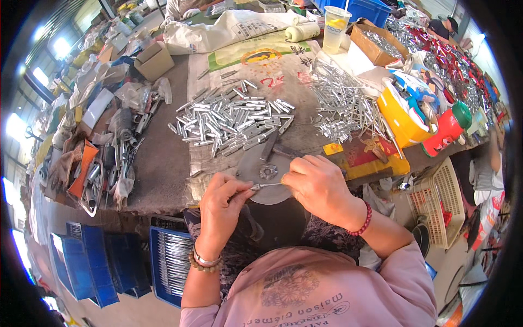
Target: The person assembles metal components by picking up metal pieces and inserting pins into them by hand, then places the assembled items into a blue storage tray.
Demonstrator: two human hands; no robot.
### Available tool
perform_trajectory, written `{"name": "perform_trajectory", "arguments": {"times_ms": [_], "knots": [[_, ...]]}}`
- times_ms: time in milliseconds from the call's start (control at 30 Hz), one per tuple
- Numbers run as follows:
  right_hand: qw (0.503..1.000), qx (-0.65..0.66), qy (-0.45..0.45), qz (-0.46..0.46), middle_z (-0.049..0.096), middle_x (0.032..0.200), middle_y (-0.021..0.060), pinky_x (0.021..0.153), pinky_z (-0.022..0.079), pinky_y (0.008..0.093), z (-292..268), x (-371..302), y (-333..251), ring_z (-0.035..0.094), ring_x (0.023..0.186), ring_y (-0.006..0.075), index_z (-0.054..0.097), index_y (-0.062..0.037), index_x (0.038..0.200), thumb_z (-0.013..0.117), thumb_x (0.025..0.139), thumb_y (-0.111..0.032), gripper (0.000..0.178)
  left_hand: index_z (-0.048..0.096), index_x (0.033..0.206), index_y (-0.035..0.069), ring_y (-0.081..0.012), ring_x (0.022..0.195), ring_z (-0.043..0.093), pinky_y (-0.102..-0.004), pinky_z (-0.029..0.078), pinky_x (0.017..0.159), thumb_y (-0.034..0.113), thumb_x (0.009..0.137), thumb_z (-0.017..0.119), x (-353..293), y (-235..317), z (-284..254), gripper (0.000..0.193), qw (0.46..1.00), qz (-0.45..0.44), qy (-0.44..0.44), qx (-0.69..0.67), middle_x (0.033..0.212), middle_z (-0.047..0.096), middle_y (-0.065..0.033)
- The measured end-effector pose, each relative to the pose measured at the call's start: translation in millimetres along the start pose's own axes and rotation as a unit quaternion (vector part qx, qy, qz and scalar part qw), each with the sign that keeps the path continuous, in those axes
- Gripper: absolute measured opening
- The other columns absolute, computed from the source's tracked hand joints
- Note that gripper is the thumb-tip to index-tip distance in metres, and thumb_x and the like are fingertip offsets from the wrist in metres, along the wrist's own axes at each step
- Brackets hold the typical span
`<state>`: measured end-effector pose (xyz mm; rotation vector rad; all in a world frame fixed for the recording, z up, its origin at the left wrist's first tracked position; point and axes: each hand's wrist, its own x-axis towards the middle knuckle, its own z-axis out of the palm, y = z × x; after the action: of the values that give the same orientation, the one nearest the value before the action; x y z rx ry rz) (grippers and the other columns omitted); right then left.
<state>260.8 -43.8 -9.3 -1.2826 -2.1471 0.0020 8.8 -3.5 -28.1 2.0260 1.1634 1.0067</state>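
Observation:
My left hand [220,200] pinches the thicker silver end of a thin metal rod [269,185] at the table's near edge. The rod's other end runs into the closed fingers of my right hand [321,188], whose fingertips cover it. Beneath the rod is a round grey metal plate [252,163] with a small ring-shaped metal block [268,172] on it. A hammer [269,147] lies across the plate's far side, its handle partly behind my right hand. Beyond it spreads a pile of short silver metal tubes [234,117]. Thin silver pins [346,101] are heaped to the right.
Tools and an orange-handled piece [83,168] crowd the table's left. A yellow box [400,117], a red canister [444,131] and a plastic cup [334,32] stand on the right. Blue crates [154,267] sit below left, a cream basket [438,204] below right. A co-worker's gloved hand [190,13] shows at the back.

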Motion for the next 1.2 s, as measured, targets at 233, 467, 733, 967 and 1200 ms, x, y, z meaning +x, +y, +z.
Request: {"name": "perform_trajectory", "arguments": {"times_ms": [233,467,733,967,1200], "knots": [[1.0,0.023,-0.014,0.001,0.064,0.095,0.005,0.083,0.056,0.0431,0.1,1.1,6.6,0.067,0.093,0.0286,0.075,-0.0092,0.095,0.079,0.079,0.0,0.019,0.085,0.106,0.003,-0.0215,0.087,0.065,-0.0332,0.05,0.076,-0.004,0.085,0.087,0.6,-0.1,0.4,0.022,1.0,0.001,-0.003,-0.001,0.094,0.066,-0.0072],[0.999,0.051,-0.004,0.004,0.062,0.091,0.0052,0.083,0.054,0.0437,4.3,7.2,13.7,0.065,0.093,0.0286,0.072,-0.01,0.087,0.076,0.081,-0.002,0.011,0.085,0.105,0.004,-0.0203,0.084,0.065,-0.0325,0.05,0.073,-0.004,0.085,0.087,2.3,-4.8,0.3,0.021,1.0,0.01,-0.007,0.012,0.093,0.066,-0.0066],[0.995,0.098,-0.007,0.022,0.065,0.092,0.005,0.085,0.056,0.0448,12.6,8.9,13.5,0.068,0.096,0.0301,0.074,-0.0109,0.087,0.078,0.083,-0.004,0.008,0.084,0.104,0.003,-0.021,0.081,0.065,-0.0329,0.051,0.07,-0.003,0.086,0.088,4.8,-0.9,0.7,0.02,1.0,0.025,-0.012,0.009,0.092,0.065,-0.0075],[0.994,0.11,0.014,0.003,0.068,0.096,0.0053,0.087,0.057,0.0449,14.9,2.3,15.2,0.069,0.098,0.0302,0.077,-0.0124,0.093,0.081,0.083,-0.008,0.011,0.084,0.103,0.003,-0.0183,0.085,0.062,-0.0319,0.048,0.074,-0.006,0.084,0.087,3.6,0.7,-1.4,0.021,1.0,-0.003,-0.026,0.005,0.092,0.063,-0.0052],[0.981,-0.067,0.092,0.156,0.068,0.098,0.0086,0.085,0.06,0.0448,-24.0,-6.1,91.7,0.072,0.099,0.0315,0.078,-0.01,0.097,0.085,0.084,-0.01,0.014,0.081,0.101,0.002,-0.0194,0.086,0.065,-0.0318,0.051,0.075,-0.007,0.085,0.086,2.0,-1.8,-1.3,0.019,1.0,0.012,-0.018,0.008,0.094,0.064,-0.0069]]}}
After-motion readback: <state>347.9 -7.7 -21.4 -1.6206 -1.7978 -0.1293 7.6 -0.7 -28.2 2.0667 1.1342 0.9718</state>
